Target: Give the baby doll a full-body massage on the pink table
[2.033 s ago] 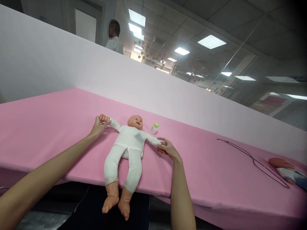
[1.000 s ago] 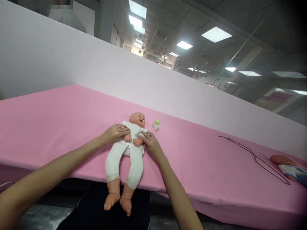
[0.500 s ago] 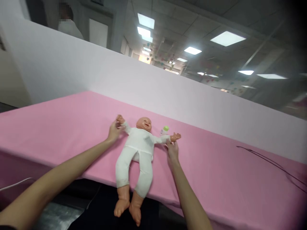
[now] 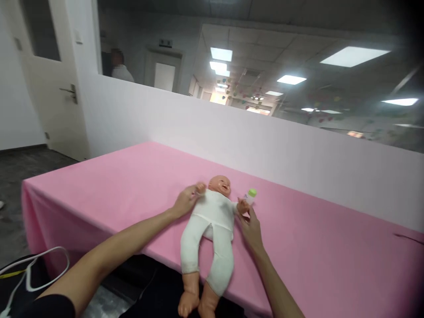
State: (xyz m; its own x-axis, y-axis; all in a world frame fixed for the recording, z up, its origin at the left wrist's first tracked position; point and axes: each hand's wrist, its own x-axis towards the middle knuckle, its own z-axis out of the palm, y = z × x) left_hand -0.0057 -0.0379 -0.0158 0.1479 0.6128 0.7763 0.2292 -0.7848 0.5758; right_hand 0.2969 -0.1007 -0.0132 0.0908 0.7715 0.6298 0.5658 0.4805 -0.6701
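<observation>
A baby doll [image 4: 215,210] in a white top and trousers lies on its back on the pink-covered table [image 4: 126,190], its bare feet over the front edge. My left hand [image 4: 185,201] is closed around the doll's arm near its hand, beside the doll's head. On the other side, my right hand [image 4: 251,227] grips the doll's other arm close to its hand. Both doll arms are bent in towards the body. Just behind the doll's right-side hand is a small bottle [image 4: 251,195] with a green cap, partly hidden.
A white low wall with glass above [image 4: 265,145] runs along the table's back. A dark cable [image 4: 409,238] lies at far right. White cables [image 4: 49,251] hang at lower left. A door [image 4: 56,88] stands at left; a person [image 4: 121,68] shows beyond the glass.
Both doll arms, stretched outward before, are now folded in closer to its body, with my hands moving inward on them. The view has turned left, showing the door.
</observation>
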